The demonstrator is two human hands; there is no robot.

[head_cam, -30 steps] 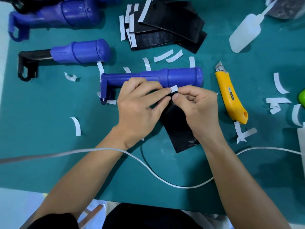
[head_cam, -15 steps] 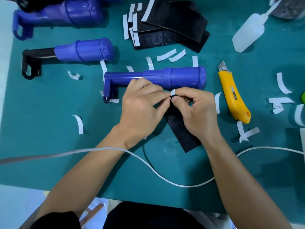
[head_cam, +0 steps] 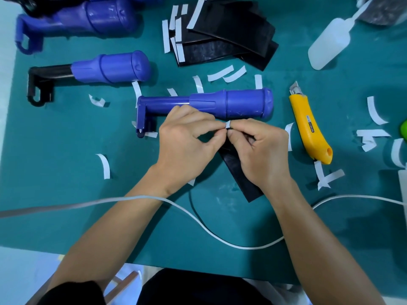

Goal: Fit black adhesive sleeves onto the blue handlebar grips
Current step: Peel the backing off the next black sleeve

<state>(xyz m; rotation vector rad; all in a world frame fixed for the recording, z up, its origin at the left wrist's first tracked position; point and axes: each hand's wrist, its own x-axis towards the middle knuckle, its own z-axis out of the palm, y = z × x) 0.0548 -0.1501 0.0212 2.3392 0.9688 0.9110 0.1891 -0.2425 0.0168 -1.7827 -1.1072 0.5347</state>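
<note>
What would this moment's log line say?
step: peeling backing | left hand: pinches tab | right hand: pinches sleeve | grip: bare

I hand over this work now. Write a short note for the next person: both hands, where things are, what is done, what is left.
Left hand and right hand: both pinch the top corner of one black sleeve, where a white backing tab sticks up.
The sleeve lies on the green mat, in front of the nearest blue grip, which is bare.
Spare sleeves: stacked at the mat's far side.
Done: only the tab is lifted.
Left: peel the backing, wrap the sleeve around the grip.
</note>
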